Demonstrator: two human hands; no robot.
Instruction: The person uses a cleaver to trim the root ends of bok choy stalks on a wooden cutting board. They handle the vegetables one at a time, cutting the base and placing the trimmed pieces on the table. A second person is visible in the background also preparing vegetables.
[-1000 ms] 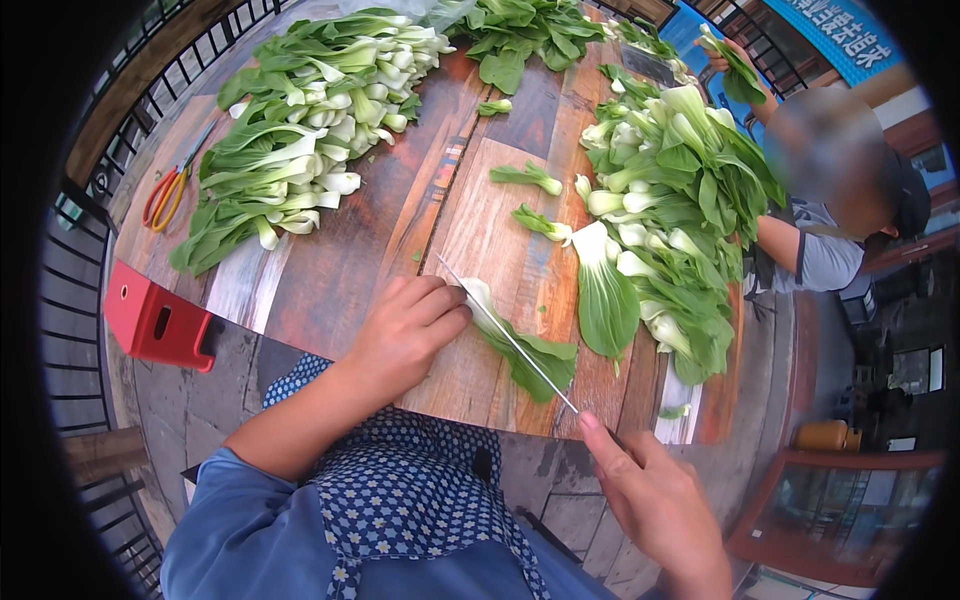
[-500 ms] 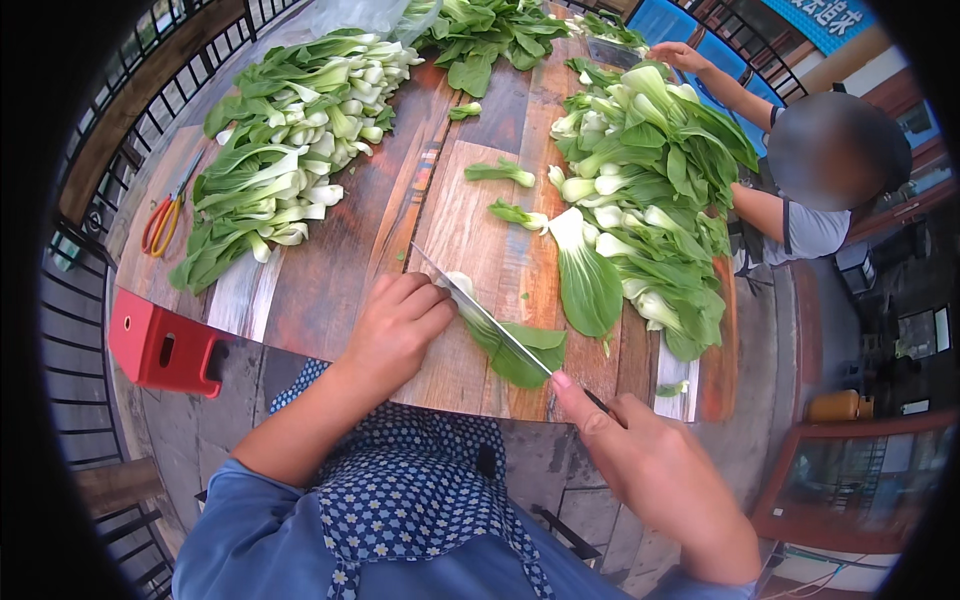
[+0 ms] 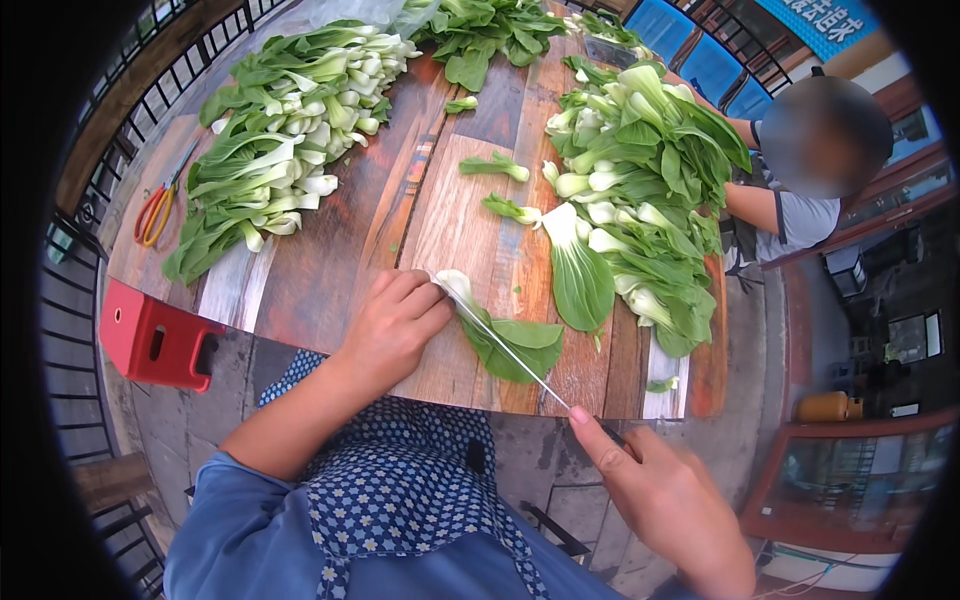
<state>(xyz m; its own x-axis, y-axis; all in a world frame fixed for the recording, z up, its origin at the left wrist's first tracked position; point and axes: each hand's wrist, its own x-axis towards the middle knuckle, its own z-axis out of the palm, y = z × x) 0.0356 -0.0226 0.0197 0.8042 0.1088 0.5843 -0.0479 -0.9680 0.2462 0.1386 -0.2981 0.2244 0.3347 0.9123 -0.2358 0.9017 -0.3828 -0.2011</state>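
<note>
My right hand [image 3: 660,480] is wrapped round the dark handle of a knife [image 3: 528,370]. Its long thin blade slants up and left across a bok choy [image 3: 515,345], with the tip end beside the fingers of my left hand [image 3: 395,325]. Those fingers are curled down at the bok choy's white stem end, on the near part of a pale wooden board [image 3: 455,200]; what lies under them is partly hidden. Right of the blade lies a large loose bok choy [image 3: 582,275]. Two small bok choy pieces [image 3: 495,167] [image 3: 512,210] rest farther up.
Bok choy heaps line the left [image 3: 285,140] and right [image 3: 645,170] of the wooden table [image 3: 330,270]. Scissors with orange and yellow handles [image 3: 158,215] lie at the left edge. A red stool [image 3: 155,335] stands below it. Another person [image 3: 810,210] works at the right heap.
My right hand has drawn the knife back toward me and to the right, so its tip now sits by the stem end. The other person's far arm has come down behind the heap.
</note>
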